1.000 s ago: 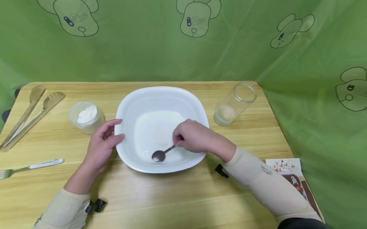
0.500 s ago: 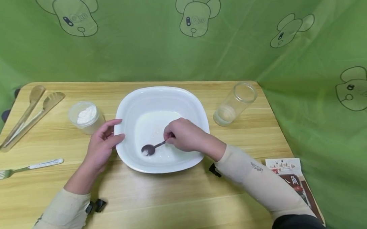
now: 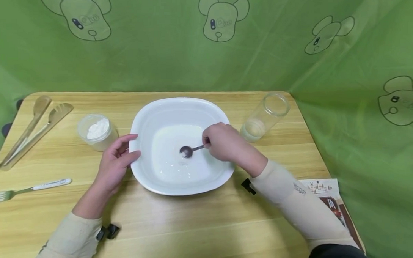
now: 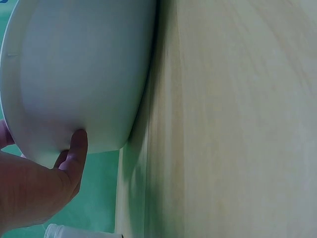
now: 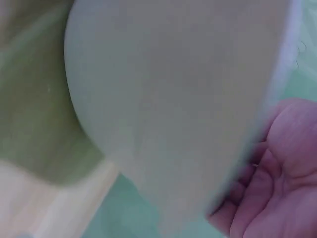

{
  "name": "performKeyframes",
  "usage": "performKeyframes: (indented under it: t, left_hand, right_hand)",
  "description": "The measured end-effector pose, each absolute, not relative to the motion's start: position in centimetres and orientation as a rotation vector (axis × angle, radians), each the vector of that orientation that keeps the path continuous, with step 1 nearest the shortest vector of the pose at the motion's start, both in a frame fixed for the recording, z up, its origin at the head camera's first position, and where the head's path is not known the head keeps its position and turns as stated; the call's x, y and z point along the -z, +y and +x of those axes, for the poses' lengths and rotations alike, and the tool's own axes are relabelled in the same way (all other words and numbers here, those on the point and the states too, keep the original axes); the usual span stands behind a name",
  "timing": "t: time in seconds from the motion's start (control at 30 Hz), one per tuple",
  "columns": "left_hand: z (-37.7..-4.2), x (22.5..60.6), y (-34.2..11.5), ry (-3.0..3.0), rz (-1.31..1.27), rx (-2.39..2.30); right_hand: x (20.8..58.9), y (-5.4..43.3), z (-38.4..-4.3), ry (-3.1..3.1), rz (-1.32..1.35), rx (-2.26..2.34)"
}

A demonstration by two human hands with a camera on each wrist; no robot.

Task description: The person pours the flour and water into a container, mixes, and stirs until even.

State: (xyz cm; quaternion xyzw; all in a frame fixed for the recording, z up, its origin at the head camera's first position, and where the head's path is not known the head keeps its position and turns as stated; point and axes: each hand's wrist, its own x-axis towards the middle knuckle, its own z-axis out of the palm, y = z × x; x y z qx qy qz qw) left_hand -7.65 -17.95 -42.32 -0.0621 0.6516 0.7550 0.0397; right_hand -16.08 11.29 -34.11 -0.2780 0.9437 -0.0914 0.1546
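Note:
A white basin (image 3: 178, 107) with rounded corners stands mid-table, a little clear liquid showing on its floor. At its left side my left hand (image 3: 113, 162) grips the rim, thumb over the inside edge; in the left wrist view the fingers (image 4: 77, 148) press against the outer wall. My right hand (image 3: 224, 141) reaches over the right rim and pinches the handle of a small dark spoon (image 3: 186, 151). The spoon's bowl, with some white stuff in it, is over the middle of the basin. In the right wrist view the basin wall (image 5: 173, 99) hides the spoon.
A jar of white powder (image 3: 98, 131) stands left of the basin, a tall glass (image 3: 264, 117) with some liquid at its right. Wooden tongs (image 3: 39, 129) and a fork (image 3: 31, 190) lie far left. A printed packet (image 3: 326, 197) lies at the right edge.
The spoon in my right hand went left and toward the near side of the basin floor, then back right and farther away to the middle. My left hand stayed on the rim.

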Motion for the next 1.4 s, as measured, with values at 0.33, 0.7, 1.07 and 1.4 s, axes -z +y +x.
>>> performKeyframes:
  t: [0.33,0.7,1.07,1.4]
  left_hand:
    - [-7.7,42.4,-17.9,1.999,-0.185,-2.315]
    - [-7.8,42.3,-17.8,1.997,-0.191,-2.320]
    - [-7.8,42.3,-17.8,1.996,-0.192,-2.312]
    - [-7.6,42.2,-17.8,2.012,-0.207,-2.294]
  right_hand:
    - [33.6,11.5,-15.6,2.586,-0.800,0.205]
    - [33.5,11.4,-15.5,2.557,-0.806,0.249]
    - [33.8,11.3,-15.6,2.514,-0.826,0.266]
    - [35.0,10.5,-16.7,2.634,-0.799,0.350]
